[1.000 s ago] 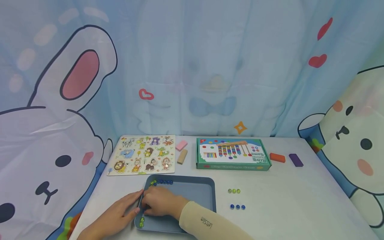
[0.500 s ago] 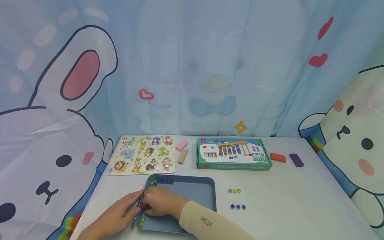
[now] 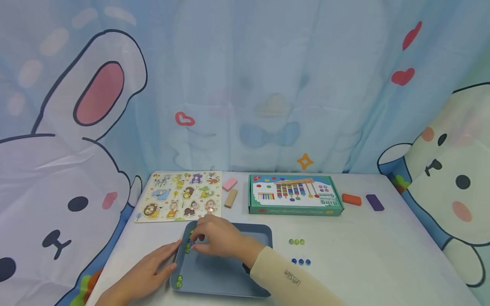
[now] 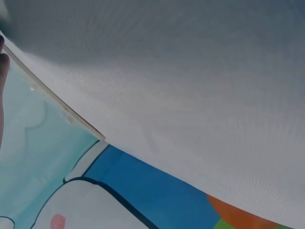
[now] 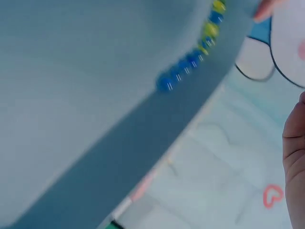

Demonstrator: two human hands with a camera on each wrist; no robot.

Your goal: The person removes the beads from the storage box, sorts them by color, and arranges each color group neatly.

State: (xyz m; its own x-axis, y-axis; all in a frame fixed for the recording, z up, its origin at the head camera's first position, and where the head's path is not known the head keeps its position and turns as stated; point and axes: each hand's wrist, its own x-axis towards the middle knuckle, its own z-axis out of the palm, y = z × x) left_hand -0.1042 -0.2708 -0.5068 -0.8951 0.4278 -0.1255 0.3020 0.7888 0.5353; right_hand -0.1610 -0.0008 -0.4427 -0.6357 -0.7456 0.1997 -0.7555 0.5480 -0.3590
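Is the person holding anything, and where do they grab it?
The left hand lies flat against the blue tray's left rim. The right hand reaches among the beads by that rim; its fingertips are hidden, so any grip cannot be told.

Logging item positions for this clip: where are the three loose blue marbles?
In the head view, the blue marbles lie on the table right of the grey tray, just below three green marbles.

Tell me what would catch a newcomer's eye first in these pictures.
Probably the two hands at the blue tray near the table's front edge: the right hand reaches over the small beads by its left rim, while the left hand rests against that rim. Behind stand a green game box and an animal puzzle board.
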